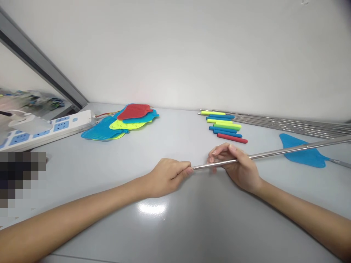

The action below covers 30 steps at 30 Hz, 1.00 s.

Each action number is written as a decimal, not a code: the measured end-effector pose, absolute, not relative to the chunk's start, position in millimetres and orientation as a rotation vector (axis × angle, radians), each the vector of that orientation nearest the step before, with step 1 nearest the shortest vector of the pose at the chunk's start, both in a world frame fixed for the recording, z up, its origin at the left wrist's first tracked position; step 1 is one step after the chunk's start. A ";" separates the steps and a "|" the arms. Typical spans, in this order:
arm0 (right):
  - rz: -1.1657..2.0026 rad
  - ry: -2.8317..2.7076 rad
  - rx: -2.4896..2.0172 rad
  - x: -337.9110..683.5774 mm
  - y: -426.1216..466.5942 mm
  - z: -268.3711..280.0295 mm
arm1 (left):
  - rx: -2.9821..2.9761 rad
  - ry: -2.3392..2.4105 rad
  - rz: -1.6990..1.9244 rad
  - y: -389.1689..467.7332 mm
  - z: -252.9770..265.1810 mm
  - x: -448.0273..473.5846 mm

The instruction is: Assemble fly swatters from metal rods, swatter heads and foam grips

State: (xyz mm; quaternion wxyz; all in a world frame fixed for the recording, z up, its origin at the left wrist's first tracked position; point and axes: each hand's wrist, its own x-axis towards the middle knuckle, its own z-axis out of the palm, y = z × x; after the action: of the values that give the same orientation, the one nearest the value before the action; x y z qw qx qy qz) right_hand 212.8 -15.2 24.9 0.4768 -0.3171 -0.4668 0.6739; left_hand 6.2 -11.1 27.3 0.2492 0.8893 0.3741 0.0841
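Note:
A long, thin metal rod (268, 154) runs from the middle of the view up to the right edge. My left hand (171, 177) is closed around its near end, with thumb and fingers pressed together. Farther along, my right hand (241, 170) holds the rod loosely, thumb on one side and curled fingers on the other. Beyond my right hand lie several coloured tubes, among them a red tube (232, 138) and a blue tube (223, 129). A blue fly swatter head (298, 149) lies flat behind the rod, joined to a metal stem at the right.
Swatter heads in red (134, 111), blue and yellow are piled at the back left. A white power strip (74, 122) with a plug sits at the left. Several metal rods (290, 126) lie along the wall on the grey table (170, 233). A pixelated patch covers the left edge.

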 end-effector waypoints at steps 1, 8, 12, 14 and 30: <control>1.648 -1.156 -0.774 212.5 -15.6 24.5 | 2.418 1.012 0.233 -11.2 27.3 6.3; 1.683 -1.195 -0.740 212.1 -15.0 24.2 | 2.416 1.003 0.259 -11.0 25.5 6.5; 1.708 -1.191 -0.738 212.4 -13.0 24.8 | 2.423 1.014 0.248 -11.1 24.6 6.5; 1.703 -1.188 -0.783 212.5 -12.1 23.3 | 2.426 1.025 0.252 -11.4 24.6 6.9; 1.569 -1.281 -0.970 216.7 -11.5 12.8 | 2.454 1.003 0.290 -11.6 23.3 5.7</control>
State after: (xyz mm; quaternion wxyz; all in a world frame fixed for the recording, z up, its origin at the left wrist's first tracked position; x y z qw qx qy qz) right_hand 216.7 -11.5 12.8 0.4332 -0.3892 -0.5142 0.6296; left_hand 5.7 -11.6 23.3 0.2350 0.8944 0.3657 0.1056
